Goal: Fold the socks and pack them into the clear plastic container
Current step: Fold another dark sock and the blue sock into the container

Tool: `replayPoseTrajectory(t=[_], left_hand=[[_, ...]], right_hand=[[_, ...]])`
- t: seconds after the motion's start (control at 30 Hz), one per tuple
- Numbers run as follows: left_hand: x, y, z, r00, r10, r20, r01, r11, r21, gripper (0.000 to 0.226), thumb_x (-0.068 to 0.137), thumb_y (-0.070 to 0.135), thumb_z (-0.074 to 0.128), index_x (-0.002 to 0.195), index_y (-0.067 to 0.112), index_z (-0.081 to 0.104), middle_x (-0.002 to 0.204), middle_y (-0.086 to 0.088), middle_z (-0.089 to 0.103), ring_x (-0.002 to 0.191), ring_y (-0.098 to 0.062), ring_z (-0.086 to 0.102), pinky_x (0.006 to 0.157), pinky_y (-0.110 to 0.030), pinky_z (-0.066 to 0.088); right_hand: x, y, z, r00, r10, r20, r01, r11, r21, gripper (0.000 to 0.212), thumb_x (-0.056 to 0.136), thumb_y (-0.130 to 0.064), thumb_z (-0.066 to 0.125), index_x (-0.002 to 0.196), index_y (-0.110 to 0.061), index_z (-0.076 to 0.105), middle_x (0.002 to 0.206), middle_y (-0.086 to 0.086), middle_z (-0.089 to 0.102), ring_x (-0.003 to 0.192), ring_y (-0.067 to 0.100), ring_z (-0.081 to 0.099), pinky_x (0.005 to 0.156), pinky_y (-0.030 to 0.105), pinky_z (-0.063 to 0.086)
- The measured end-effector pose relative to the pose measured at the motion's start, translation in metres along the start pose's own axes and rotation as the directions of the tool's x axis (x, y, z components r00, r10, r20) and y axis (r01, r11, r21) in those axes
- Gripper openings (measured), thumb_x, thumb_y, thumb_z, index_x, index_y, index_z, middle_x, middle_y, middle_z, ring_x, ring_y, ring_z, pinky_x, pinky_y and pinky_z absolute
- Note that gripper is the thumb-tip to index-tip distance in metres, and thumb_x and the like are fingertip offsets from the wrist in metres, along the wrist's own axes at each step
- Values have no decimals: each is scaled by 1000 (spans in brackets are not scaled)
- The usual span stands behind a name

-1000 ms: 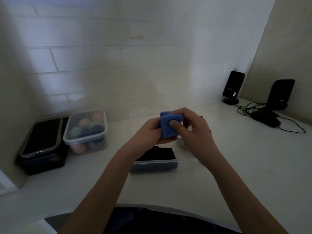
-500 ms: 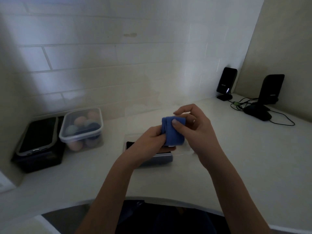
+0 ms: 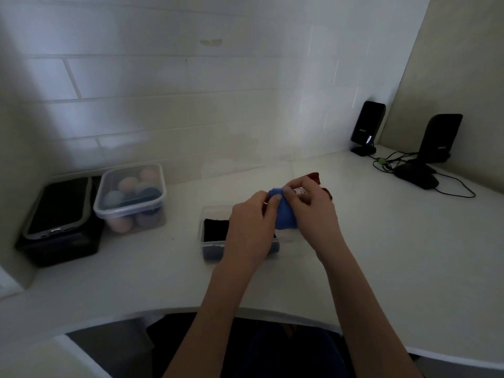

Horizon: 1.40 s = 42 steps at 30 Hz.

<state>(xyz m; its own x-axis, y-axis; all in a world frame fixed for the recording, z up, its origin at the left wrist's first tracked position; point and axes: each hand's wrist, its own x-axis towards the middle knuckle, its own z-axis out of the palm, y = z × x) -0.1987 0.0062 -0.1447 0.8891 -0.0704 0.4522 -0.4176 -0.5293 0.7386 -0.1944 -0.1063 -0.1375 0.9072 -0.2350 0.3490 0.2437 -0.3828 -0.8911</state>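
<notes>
1. Both hands met over the white counter (image 3: 381, 255), just above the clear plastic container (image 3: 203, 242) that sat near the middle of it.
2. The blue sock (image 3: 285, 215) was bunched into a compact roll between the two hands — above the container's right part, not inside it.
3. The left hand (image 3: 252, 230) closed on the roll's left side, its fingertips pressed into the fabric.
4. The right hand (image 3: 313, 211) gripped the roll's right and far side, fingers curled over the top edge.
5. A dark folded sock (image 3: 215, 230) lay in the container's left part.
6. Farther left stood a lidded tub (image 3: 131, 197) of rolled socks — beside a dark box (image 3: 58, 222).
</notes>
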Motion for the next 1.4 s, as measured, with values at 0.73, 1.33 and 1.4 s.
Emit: replayPoseTrajectory(t=[0.73, 1.33, 1.4], left_hand=[[7, -33, -13, 884, -29, 467, -191, 888, 417, 56, 80, -6, 42, 115, 32, 65, 125, -2, 64, 115, -22, 55, 101, -39, 39], [10, -19, -21, 822, -144, 551, -177, 855, 487, 53, 89, 4, 36, 119, 40, 59, 123, -4, 64, 104, -25, 58, 91, -35, 45], [12, -18, -20, 812, -152, 564, -179, 854, 488, 53, 86, 0, 37, 116, 35, 63, 121, -6, 65, 102, -27, 59, 89, -36, 47]], right_hand=[[14, 3, 10, 957, 235, 170, 1, 584, -812, 14, 82, -22, 64, 75, -18, 52, 92, 8, 63, 91, 26, 61, 67, 30, 39], [30, -13, -5, 819, 433, 377, 162, 456, -875, 26, 73, -31, 73, 94, -16, 73, 80, 5, 63, 76, 23, 62, 76, 33, 55], [28, -15, -1, 834, 394, 386, 216, 411, -886, 22, 74, -29, 73, 92, -16, 72, 83, 5, 61, 74, 23, 57, 70, 31, 50]])
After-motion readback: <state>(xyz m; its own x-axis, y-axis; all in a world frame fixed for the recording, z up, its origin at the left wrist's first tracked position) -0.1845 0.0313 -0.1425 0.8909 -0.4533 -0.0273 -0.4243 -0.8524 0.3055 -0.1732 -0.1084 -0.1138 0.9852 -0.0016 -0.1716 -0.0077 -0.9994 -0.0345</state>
